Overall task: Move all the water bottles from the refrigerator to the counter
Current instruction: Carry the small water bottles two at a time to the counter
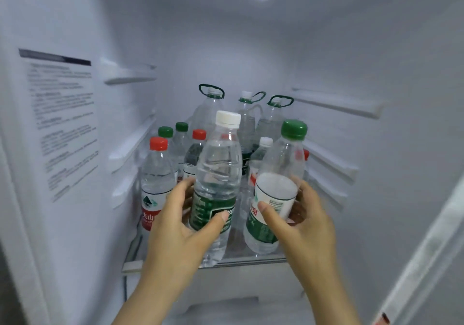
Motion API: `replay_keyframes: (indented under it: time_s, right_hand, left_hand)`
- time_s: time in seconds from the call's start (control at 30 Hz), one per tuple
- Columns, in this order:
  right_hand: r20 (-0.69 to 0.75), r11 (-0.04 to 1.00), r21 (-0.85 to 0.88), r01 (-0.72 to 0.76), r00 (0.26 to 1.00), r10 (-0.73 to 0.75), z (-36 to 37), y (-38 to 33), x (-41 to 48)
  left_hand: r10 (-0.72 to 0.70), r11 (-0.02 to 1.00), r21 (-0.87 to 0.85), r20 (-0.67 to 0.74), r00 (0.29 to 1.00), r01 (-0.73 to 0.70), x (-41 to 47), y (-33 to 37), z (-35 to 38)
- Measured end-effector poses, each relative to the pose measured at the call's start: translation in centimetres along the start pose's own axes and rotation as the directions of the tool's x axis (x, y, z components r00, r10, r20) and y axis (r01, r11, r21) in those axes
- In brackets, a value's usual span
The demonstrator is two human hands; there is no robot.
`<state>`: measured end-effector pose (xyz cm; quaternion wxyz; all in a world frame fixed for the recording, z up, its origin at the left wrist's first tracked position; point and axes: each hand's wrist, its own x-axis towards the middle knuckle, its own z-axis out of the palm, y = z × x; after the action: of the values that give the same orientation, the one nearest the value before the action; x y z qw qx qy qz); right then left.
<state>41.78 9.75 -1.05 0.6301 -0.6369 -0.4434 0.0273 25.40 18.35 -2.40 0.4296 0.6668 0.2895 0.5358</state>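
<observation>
A white-capped water bottle (217, 174), gripped by the left hand (175, 226), and a green-capped water bottle (276, 189), gripped by the right hand (308, 224), tilt at the refrigerator shelf (251, 260) front. 3 handled bottles (209, 108) and several small ones remain behind, so most of the job likely remains.

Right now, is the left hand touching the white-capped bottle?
Touching. The head view shows the left hand gripping the white-capped bottle: its thumb lies on the green label and its fingers curl round the far side.
</observation>
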Motion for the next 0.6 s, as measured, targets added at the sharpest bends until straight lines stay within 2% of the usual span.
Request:
replay_keyframes:
  time_s: [0.13,0.33,0.6]
  right_hand:
    - [-0.064,0.999,-0.04,-0.017,0.998,0.014,-2.5,-1.8,-3.0]
    - [-0.244,0.994,-0.095,-0.056,0.969,0.031,-6.9,-3.8,-7.5]
    - [-0.412,0.983,-0.173,-0.065,0.911,-0.012,-13.7,-7.6,-12.6]
  left_hand:
    - [0.015,0.999,-0.036,0.083,0.996,-0.012,-1.9,1.5,0.0]
    - [0.025,0.996,-0.088,0.22,0.975,-0.006,-4.7,3.2,1.5]
    - [0.081,0.98,-0.199,0.41,0.909,0.003,-8.4,7.7,5.4]
